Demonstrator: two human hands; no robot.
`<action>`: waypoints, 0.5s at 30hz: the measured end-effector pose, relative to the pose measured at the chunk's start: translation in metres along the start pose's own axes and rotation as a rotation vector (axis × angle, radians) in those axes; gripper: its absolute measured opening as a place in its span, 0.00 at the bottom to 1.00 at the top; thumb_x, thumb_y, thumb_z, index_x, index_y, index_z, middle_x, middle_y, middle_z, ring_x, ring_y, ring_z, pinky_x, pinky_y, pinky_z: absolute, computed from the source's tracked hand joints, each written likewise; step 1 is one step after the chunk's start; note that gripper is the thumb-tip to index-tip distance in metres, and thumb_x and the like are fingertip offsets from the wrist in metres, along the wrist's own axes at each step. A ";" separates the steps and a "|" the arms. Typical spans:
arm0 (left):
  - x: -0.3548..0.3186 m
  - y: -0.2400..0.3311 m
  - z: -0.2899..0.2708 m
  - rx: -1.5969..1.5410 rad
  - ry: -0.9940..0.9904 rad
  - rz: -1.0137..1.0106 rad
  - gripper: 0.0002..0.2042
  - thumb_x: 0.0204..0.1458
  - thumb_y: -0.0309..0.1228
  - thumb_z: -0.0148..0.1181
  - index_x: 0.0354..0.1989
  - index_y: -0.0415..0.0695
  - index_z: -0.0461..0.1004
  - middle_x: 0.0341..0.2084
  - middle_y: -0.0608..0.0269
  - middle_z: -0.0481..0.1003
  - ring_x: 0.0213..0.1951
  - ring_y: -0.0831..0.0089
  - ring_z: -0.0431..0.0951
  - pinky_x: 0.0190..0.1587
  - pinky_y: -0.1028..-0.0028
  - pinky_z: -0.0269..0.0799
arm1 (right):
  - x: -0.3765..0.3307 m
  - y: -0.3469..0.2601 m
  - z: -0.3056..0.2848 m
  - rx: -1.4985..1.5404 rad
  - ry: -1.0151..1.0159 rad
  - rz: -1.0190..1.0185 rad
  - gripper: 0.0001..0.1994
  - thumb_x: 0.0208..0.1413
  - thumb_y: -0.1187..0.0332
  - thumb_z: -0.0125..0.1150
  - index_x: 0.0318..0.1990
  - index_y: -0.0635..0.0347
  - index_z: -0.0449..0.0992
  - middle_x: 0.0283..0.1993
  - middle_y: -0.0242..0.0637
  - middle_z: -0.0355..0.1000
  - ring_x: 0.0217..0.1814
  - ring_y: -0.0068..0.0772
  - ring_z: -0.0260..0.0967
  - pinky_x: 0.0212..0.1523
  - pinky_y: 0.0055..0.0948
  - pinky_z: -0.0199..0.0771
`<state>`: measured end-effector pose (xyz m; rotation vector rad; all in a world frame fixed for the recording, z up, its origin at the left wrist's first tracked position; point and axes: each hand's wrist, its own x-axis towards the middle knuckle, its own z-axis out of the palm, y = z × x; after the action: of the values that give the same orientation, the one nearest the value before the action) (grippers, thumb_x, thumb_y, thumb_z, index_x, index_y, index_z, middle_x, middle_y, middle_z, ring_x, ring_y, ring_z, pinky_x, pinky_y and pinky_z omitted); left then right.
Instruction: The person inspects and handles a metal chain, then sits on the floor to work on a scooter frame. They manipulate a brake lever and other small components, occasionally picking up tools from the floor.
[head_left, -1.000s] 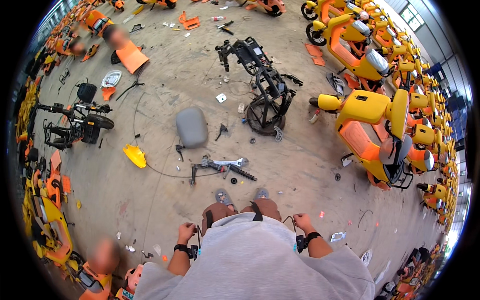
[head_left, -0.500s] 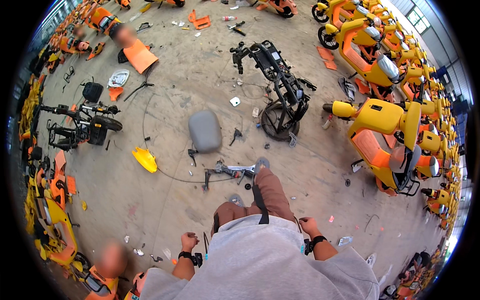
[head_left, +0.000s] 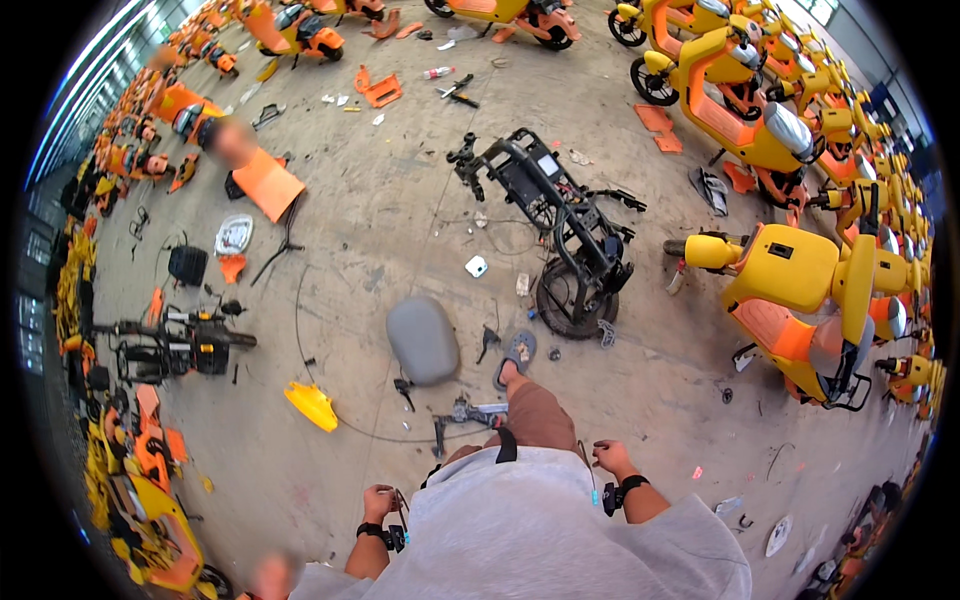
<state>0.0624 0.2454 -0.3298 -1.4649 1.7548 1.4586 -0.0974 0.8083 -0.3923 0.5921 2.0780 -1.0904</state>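
Note:
My left hand (head_left: 380, 502) hangs beside my left hip, its fingers loosely bent and no object visible in them. On the other side, my right hand (head_left: 613, 458) is held low by my hip, fingers slightly apart and bare. Both wrists carry dark straps with small devices. Neither hand touches anything on the floor. Before my feet lie a metal fork-like part (head_left: 462, 415) with a cable and a grey scooter seat (head_left: 423, 340). Farther ahead, a stripped black scooter frame (head_left: 560, 205) rests with its wheel toward me.
Yellow-and-orange scooters (head_left: 785, 265) crowd the right side. A yellow panel (head_left: 312, 406) and another stripped scooter (head_left: 180, 343) lie left. A person holding an orange panel (head_left: 268, 187) is at the far left. A hammer (head_left: 455, 90) and loose parts litter the floor ahead.
I have stepped forward; a clog-clad foot now lands beyond the metal part, near the seat. Things on the floor sit lower in view. My hands remain by my hips.

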 end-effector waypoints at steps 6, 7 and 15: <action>0.054 0.184 -0.004 0.288 -0.017 0.237 0.13 0.53 0.30 0.58 0.37 0.28 0.73 0.16 0.51 0.76 0.17 0.68 0.78 0.20 0.71 0.75 | 0.046 -0.121 -0.029 0.281 0.026 0.251 0.14 0.55 0.68 0.53 0.40 0.72 0.77 0.28 0.44 0.77 0.23 0.33 0.76 0.26 0.30 0.79; 0.061 0.230 0.001 0.367 0.002 0.313 0.14 0.53 0.31 0.58 0.37 0.29 0.74 0.15 0.53 0.76 0.16 0.70 0.77 0.20 0.72 0.74 | 0.052 -0.125 -0.030 0.325 0.052 0.217 0.13 0.54 0.69 0.53 0.40 0.71 0.78 0.29 0.45 0.78 0.23 0.34 0.76 0.26 0.30 0.79; 0.072 0.497 0.049 0.631 -0.028 0.741 0.13 0.49 0.35 0.64 0.36 0.38 0.78 0.13 0.62 0.70 0.16 0.78 0.68 0.20 0.72 0.62 | 0.097 -0.176 -0.044 -0.253 0.443 -0.071 0.16 0.45 0.74 0.55 0.44 0.64 0.79 0.40 0.52 0.77 0.44 0.34 0.76 0.40 0.31 0.78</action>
<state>-0.4195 0.2024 -0.1883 -0.4820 2.5668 1.0113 -0.2930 0.7570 -0.3578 0.6828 2.5861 -0.7621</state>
